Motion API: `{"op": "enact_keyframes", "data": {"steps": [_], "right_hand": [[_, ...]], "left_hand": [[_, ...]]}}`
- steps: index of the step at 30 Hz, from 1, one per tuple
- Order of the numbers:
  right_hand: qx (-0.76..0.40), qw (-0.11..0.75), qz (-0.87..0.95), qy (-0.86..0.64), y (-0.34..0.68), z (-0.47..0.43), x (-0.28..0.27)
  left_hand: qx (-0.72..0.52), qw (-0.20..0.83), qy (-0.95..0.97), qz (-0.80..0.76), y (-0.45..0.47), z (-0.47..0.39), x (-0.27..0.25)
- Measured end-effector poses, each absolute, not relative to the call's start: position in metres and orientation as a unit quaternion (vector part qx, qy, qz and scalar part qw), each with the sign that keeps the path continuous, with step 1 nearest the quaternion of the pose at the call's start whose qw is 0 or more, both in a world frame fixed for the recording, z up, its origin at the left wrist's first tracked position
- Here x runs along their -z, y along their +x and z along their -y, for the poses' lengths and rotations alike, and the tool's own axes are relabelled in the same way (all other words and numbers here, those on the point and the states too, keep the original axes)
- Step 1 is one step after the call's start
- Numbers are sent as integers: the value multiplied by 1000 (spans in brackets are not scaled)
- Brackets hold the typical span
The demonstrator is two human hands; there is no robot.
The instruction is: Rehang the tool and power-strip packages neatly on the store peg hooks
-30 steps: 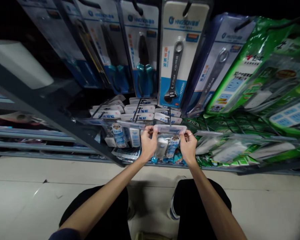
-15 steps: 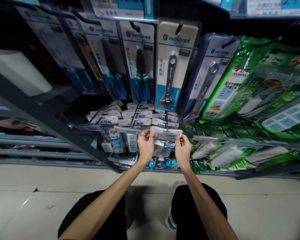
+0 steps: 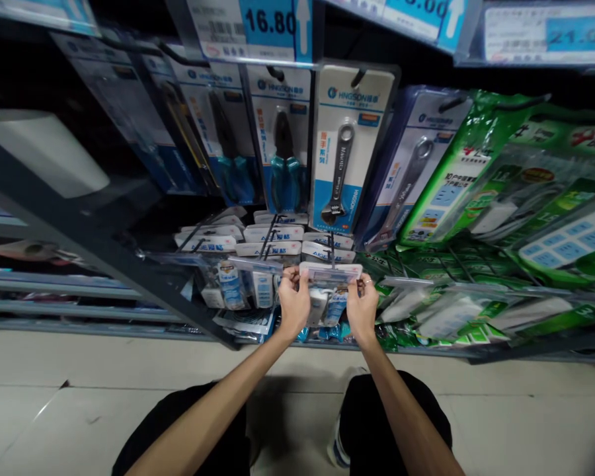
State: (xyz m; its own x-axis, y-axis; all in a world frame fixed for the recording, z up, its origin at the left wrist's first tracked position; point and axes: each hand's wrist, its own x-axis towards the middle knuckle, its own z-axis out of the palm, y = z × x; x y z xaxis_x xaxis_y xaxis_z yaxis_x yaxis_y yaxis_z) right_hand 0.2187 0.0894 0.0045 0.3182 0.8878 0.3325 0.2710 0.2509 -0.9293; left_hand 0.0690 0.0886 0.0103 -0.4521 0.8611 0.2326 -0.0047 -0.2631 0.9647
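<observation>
A hanging pack with a white header card (image 3: 331,270) is at the low middle of the rack, its clear lower part showing white and blue contents that I cannot make out. My left hand (image 3: 294,305) pinches the left edge of this pack near its top. At the opposite edge, the fingers of my right hand (image 3: 361,309) are closed on it, a ring showing on one finger. The pack is upright, in line with a dark hook (image 3: 332,248). Behind it hang several similar carded packs (image 3: 268,248), and a clear label strip (image 3: 258,264) lies left of my left hand.
Pliers (image 3: 284,162) and an adjustable wrench (image 3: 341,172) hang on cards above. Green power-strip packs (image 3: 441,172) fill the right side. A slanted grey shelf post (image 3: 129,254) stands at left, beside a white cylinder (image 3: 42,152). Price tags (image 3: 270,26) jut out overhead; pale floor tiles (image 3: 39,410) lie below.
The camera view has tilted up slightly, so the rack sits lower in the picture and more of the price tags shows. Both hands keep their hold on the pack, with little movement.
</observation>
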Motion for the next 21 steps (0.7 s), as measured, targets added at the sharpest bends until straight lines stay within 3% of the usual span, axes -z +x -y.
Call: {"op": "enact_keyframes", "data": {"steps": [10, 21], "right_hand": [[-149, 561, 595, -555, 217, -84, -13], [-179, 582, 549, -573, 212, -81, -14]], "left_hand": [[-676, 305, 406, -534, 66, -93, -6], [-673, 325, 411, -522, 63, -94, -6]]}}
